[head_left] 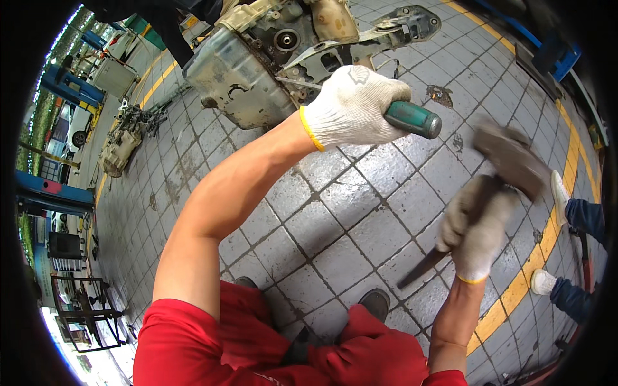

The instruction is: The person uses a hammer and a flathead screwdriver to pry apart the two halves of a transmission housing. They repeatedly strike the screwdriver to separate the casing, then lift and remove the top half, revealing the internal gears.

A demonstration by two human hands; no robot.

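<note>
My left hand [357, 106], in a white knit glove with a yellow cuff, is closed round a screwdriver [415, 119] with a green handle. Its butt end points right, and its thin metal shaft reaches left to the side of a dirty engine [241, 77]; where exactly the tip sits I cannot tell. To the right and lower, my gloved right hand [473, 225] grips a hammer [512, 157] by its dark handle. The hammer head, blurred by motion, is raised right of the screwdriver's butt, apart from it.
A metal bracket [402, 29] juts right from the engine. Another person's white shoe [560, 196] stands at the right, near a yellow floor line [515, 289]. Greasy parts [122, 145] lie on the tiles at left, by a blue lift post [55, 196]. My shoe [375, 302] is below.
</note>
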